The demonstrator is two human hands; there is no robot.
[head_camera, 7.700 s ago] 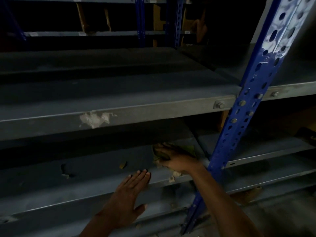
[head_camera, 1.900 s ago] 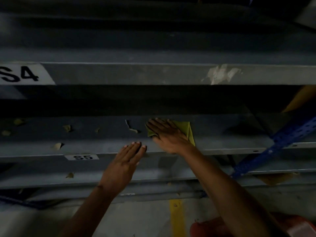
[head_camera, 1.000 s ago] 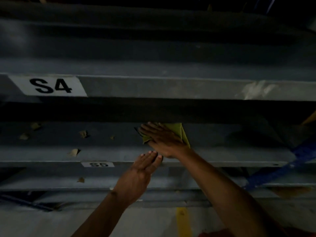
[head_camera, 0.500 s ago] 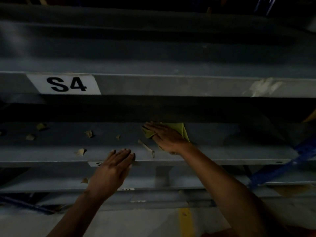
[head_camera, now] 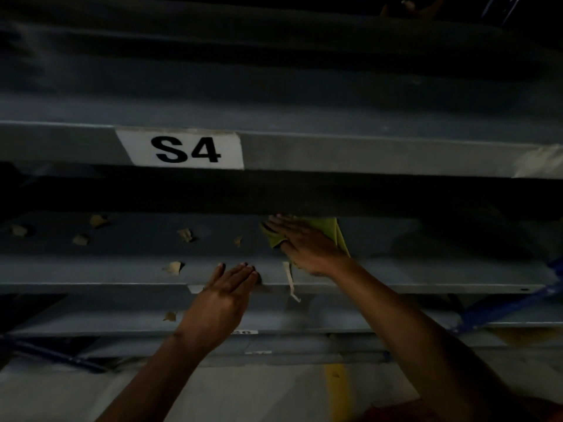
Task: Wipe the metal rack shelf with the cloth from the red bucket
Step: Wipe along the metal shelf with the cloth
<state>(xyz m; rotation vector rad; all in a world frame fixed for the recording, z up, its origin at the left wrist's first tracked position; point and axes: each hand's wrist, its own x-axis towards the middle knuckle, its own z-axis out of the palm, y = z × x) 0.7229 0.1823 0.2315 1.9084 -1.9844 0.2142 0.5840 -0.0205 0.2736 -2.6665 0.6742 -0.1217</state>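
- Nearest, at the bottom edge: pale concrete floor (head_camera: pixel 91 391) with a painted yellow stripe (head_camera: pixel 336 388); a dim red-orange shape at the lower right corner, possibly the red bucket, too cropped to tell.
- Above that, lower grey shelf tiers and a blue diagonal brace (head_camera: pixel 499 309) on the right.
- Left hand (head_camera: pixel 219 300) flat and open, fingers together, holding nothing; fingertips resting on the front lip of the grey metal rack shelf (head_camera: pixel 122 269). Now further right along the lip than half a second ago.
- Pale torn strip of paper or tape (head_camera: pixel 289 281) hanging over the lip between the two hands; pushed there only within the last second, so debris appears to be getting swept forward off the edge.
- Right hand (head_camera: pixel 304 245) spread palm-down, pressing the folded yellow-green cloth (head_camera: pixel 336 236) onto the shelf surface, not clenched round it; about where it sat a moment ago.
- Leftward: scattered tan paper scraps (head_camera: pixel 185 234) across the shelf, well apart from the cloth; judged unwiped, wiping midway.
- Open room: long run of shelf to the left; little headroom under the upper grey beam with the white "S4" label (head_camera: pixel 182 149), close above the knuckles.
- Beyond: upper shelf deck (head_camera: pixel 274 71) in darkness.
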